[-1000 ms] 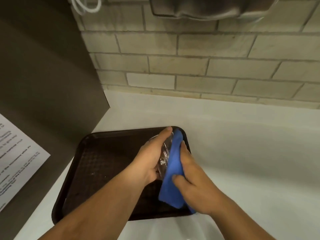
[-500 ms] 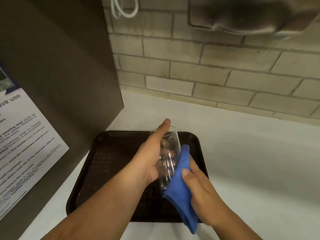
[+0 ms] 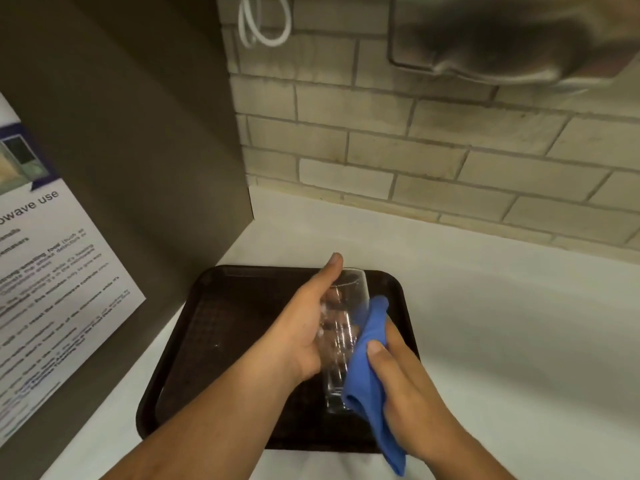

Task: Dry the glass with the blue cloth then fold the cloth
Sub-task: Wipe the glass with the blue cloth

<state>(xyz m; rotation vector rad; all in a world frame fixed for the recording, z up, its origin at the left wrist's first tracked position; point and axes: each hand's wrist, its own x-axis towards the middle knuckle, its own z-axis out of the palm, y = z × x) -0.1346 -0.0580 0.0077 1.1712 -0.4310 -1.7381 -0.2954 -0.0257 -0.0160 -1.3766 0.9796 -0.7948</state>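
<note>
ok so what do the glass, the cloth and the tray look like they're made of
Glass: clear, smooth glass or possibly hard plastic; the left hand's fingers show through it.
Blue cloth: soft matte fabric, perhaps microfibre; it drapes and creases in the right hand.
Tray: dark brown, probably moulded plastic, with a fine grid texture and rounded corners.

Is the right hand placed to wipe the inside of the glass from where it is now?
Probably not yet. The right hand presses the blue cloth against the outer side of the glass. The rim points away, and the left hand wraps the other side.
</note>
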